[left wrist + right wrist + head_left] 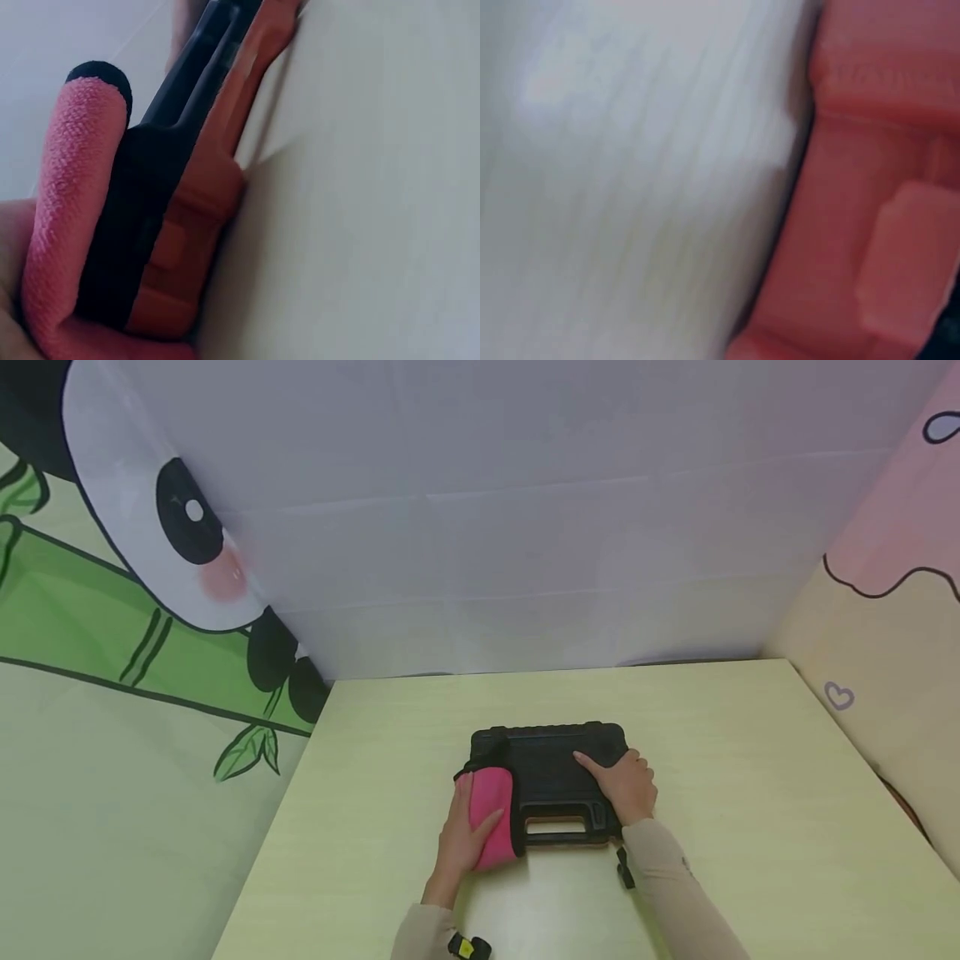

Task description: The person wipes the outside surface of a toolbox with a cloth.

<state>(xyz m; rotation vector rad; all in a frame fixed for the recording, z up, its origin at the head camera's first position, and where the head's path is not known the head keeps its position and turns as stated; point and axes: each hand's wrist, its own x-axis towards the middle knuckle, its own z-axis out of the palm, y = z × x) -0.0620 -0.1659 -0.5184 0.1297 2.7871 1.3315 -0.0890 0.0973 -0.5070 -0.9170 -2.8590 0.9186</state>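
Note:
A black plastic carrying case [555,768] with a cut-out handle lies flat on the table, its handle side towards me. The left wrist view shows its lower half to be orange-red [187,247]. A pink cloth [491,810] with black edging is folded around the case's left end. My left hand [459,839] holds this cloth against the case, thumb on top and fingers along the left side. On the right end, my right hand [630,785] grips the case, its thumb over the lid and its fingers round the edge. In the right wrist view, the orange-red side [840,225] fills the right part.
The pale wooden table [375,735] extends around the case on all sides. Behind it hangs a light wall sheet [525,543], with a cartoon panda and bamboo printed at the left. A dark strap end [626,868] is by the right wrist.

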